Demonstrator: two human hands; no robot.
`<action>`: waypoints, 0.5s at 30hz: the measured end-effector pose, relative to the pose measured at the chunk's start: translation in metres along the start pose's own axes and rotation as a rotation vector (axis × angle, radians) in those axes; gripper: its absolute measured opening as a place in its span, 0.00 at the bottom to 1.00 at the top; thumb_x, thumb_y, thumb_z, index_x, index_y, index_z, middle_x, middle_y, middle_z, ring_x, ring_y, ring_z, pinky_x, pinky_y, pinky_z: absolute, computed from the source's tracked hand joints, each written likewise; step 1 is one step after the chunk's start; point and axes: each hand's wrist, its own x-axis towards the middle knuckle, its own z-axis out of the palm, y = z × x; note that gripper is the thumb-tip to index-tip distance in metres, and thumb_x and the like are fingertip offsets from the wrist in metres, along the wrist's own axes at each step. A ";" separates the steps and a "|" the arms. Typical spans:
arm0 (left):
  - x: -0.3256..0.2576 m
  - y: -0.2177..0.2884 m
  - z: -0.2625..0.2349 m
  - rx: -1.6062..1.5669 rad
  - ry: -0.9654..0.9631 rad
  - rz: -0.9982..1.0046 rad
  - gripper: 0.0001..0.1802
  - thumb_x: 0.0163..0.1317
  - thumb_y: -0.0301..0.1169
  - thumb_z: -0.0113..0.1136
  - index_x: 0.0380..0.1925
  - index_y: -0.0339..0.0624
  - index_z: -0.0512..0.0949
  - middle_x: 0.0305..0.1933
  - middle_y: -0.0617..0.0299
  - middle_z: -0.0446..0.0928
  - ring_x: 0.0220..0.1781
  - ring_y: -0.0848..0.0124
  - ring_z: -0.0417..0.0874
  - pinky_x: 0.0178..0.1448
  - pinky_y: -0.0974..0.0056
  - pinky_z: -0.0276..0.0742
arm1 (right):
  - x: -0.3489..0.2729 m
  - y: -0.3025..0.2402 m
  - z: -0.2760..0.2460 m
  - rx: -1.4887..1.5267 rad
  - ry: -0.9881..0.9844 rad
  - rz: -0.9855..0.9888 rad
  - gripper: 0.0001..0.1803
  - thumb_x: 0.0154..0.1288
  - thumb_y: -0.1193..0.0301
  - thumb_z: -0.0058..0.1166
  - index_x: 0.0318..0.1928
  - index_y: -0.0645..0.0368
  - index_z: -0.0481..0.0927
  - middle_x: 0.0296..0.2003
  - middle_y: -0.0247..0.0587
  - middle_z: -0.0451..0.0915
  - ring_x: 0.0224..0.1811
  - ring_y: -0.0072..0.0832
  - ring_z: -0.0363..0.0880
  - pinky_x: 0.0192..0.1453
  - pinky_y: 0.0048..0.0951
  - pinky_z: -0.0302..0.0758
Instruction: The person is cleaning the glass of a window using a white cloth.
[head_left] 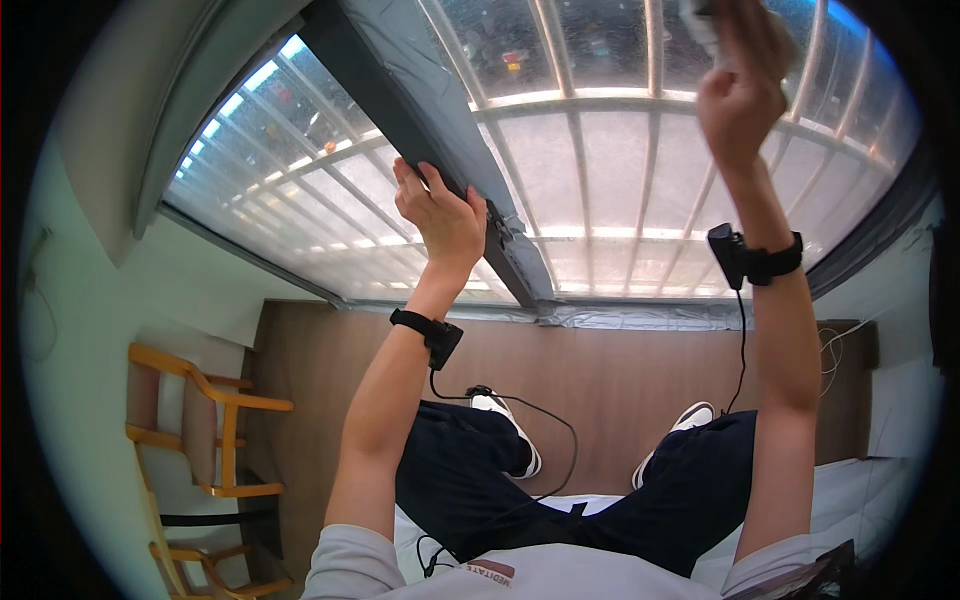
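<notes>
My left hand [440, 215] grips the dark grey upright window frame [420, 100] that runs between the two panes, fingers curled over its edge. My right hand [742, 85] is raised high against the right-hand glass pane [620, 170], closed on a whitish cloth [705, 25] that shows only at the top edge of the view. White bars run behind the frosted glass. Both wrists carry black straps with small devices and cables. My legs in dark trousers and white-soled shoes reach toward the wooden floor [600, 380] below the window.
A wooden chair [200, 430] stands at the left by the white wall. A white bed surface [860, 490] lies under and to the right of my legs. Loose cables hang at the far right near the window sill [620, 315].
</notes>
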 end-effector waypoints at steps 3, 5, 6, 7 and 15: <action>0.002 0.004 0.005 0.017 0.025 0.005 0.51 0.65 0.33 0.61 0.78 0.26 0.41 0.78 0.20 0.42 0.81 0.27 0.46 0.74 0.31 0.49 | -0.009 -0.037 0.011 0.082 -0.095 -0.021 0.25 0.69 0.87 0.49 0.63 0.59 0.84 0.67 0.42 0.81 0.75 0.41 0.71 0.82 0.45 0.62; 0.003 0.001 0.003 0.025 0.031 0.017 0.50 0.65 0.33 0.61 0.77 0.26 0.41 0.78 0.20 0.44 0.81 0.27 0.47 0.74 0.31 0.50 | -0.023 -0.060 0.008 -0.025 -0.283 -0.147 0.24 0.65 0.87 0.54 0.58 0.56 0.87 0.62 0.38 0.84 0.70 0.34 0.77 0.74 0.42 0.72; 0.005 0.004 0.007 0.018 0.042 0.021 0.50 0.65 0.33 0.61 0.77 0.26 0.42 0.77 0.20 0.45 0.80 0.27 0.48 0.73 0.31 0.50 | -0.032 -0.068 0.009 0.112 -0.323 -0.111 0.20 0.66 0.81 0.61 0.58 0.55 0.86 0.65 0.34 0.82 0.76 0.32 0.68 0.78 0.43 0.65; 0.004 0.001 0.004 0.026 0.038 0.028 0.50 0.65 0.33 0.61 0.77 0.26 0.42 0.77 0.20 0.45 0.80 0.27 0.48 0.73 0.31 0.50 | -0.048 -0.080 0.013 0.104 -0.384 -0.148 0.21 0.65 0.75 0.65 0.59 0.55 0.86 0.65 0.35 0.82 0.73 0.33 0.72 0.79 0.43 0.67; 0.010 0.007 0.007 0.037 0.083 0.015 0.47 0.62 0.29 0.60 0.75 0.24 0.46 0.73 0.21 0.51 0.78 0.26 0.51 0.74 0.31 0.49 | -0.133 -0.105 -0.018 0.254 -0.769 -0.382 0.27 0.63 0.74 0.64 0.64 0.59 0.82 0.69 0.35 0.77 0.73 0.31 0.72 0.81 0.36 0.68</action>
